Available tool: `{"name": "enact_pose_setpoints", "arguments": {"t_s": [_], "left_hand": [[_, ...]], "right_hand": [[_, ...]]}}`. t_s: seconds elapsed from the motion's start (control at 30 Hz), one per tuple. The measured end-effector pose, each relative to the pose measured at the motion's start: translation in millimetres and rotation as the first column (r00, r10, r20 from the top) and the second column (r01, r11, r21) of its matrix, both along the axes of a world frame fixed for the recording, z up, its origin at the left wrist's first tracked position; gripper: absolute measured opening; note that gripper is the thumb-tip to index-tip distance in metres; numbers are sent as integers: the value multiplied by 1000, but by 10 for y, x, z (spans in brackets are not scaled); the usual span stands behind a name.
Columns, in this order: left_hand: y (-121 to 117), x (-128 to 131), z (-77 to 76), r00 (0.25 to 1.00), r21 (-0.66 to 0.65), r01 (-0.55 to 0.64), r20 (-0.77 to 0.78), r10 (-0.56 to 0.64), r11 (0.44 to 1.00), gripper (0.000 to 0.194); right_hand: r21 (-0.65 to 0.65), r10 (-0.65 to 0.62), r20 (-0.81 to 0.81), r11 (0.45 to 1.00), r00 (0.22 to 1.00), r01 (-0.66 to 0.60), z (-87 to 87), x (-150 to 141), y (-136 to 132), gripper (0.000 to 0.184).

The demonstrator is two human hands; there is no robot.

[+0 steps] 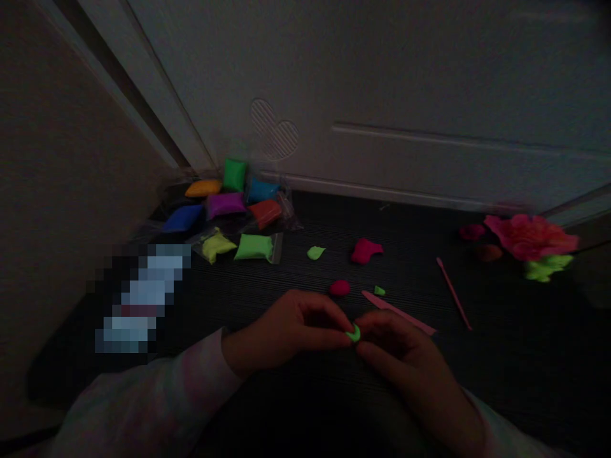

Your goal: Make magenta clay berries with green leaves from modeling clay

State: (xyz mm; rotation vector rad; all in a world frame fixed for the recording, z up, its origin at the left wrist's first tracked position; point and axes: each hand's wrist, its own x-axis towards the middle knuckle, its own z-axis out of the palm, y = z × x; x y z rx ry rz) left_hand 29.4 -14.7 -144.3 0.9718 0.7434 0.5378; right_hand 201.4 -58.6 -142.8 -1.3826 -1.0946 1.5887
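A small piece of bright green modelling clay [354,334] is pinched between the fingertips of my left hand [300,324] and my right hand [405,356]. It looks curved, and both hands hold it just above the dark tabletop. Just beyond my fingers lie a red clay ball [340,288] and a tiny green clay bit [379,291]. A pink flat clay knife [398,312] rests partly behind my right hand. Farther off are a green clay leaf [316,253] and a lumpy red clay piece [366,250].
Several bagged clays, among them a light green packet [254,247] and a purple packet [226,205], sit at the back left. A thin pink tool [453,292] lies to the right. Beyond it stands a pink clay flower [532,236]. A pale panel [382,83] rises behind the table [305,394].
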Motion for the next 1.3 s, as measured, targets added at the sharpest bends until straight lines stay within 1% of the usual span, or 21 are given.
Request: {"name": "enact_pose_setpoints", "arguments": {"t_s": [0.07,0.17,0.23,0.3,0.37,0.4,0.43,0.5,0.53,0.57,0.6,0.63,0.67,0.73,0.77,0.83,0.9,0.97,1.07,1.23,1.3], "left_hand": [[-1,-2,-10,1000,40,4,-23,-3,999,8],[-2,0,-19,998,95,14,-69,-7,995,8],[-1,1,-20,994,150,24,-107,-8,988,8],[3,-5,-16,990,228,46,-141,-13,972,8],[14,-23,-8,983,359,75,-181,-10,930,8],[23,-36,-5,978,439,81,-207,13,895,9],[35,-52,-2,971,519,73,-233,58,852,10],[65,-85,0,943,644,31,-271,191,765,11],[81,-99,-2,924,679,5,-284,256,735,12],[97,-110,-5,905,697,-16,-294,306,717,13],[111,-118,-8,890,705,-32,-302,342,708,14],[123,-121,-13,878,707,-44,-309,365,705,15],[133,-120,-18,873,705,-53,-312,376,708,16],[147,-109,-27,873,696,-69,-304,381,714,17],[151,-102,-31,877,695,-79,-292,381,714,17],[158,-91,-36,884,698,-101,-264,385,709,16],[162,-86,-39,883,703,-123,-245,401,701,15],[163,-84,-39,877,702,-129,-250,411,701,15],[161,-81,-38,875,700,-112,-267,403,706,15],[162,-67,-36,882,700,-115,-255,397,705,15],[164,-62,-35,881,703,-113,-255,398,702,15]], "right_hand": [[28,-1,28,1000,1000,0,4,-1,7,13],[82,37,90,996,995,-44,17,-2,20,7],[135,70,177,986,982,-95,25,8,28,5],[210,101,302,963,948,-170,22,31,37,6],[292,132,431,916,893,-277,-1,60,42,7],[335,141,493,880,859,-336,-20,73,40,8],[374,142,557,837,818,-400,-44,84,32,8],[412,117,699,741,706,-531,-94,96,0,7],[408,95,762,697,640,-589,-116,98,-22,6],[393,74,813,662,577,-638,-133,101,-47,6],[373,58,849,637,525,-674,-146,106,-69,7],[357,50,870,622,491,-697,-152,114,-88,8],[347,49,880,611,472,-711,-153,126,-100,9],[351,42,885,591,463,-726,-141,157,-106,11],[362,26,889,572,458,-736,-132,172,-105,12],[370,-39,911,517,411,-772,-113,189,-115,20],[346,-125,937,470,326,-812,-101,183,-159,33],[319,-184,947,461,263,-828,-103,166,-232,41],[303,-214,950,469,226,-829,-123,168,-333,47],[212,-250,963,493,96,-844,-139,236,-355,48],[197,-246,966,490,82,-849,-135,234,-345,47]]}}
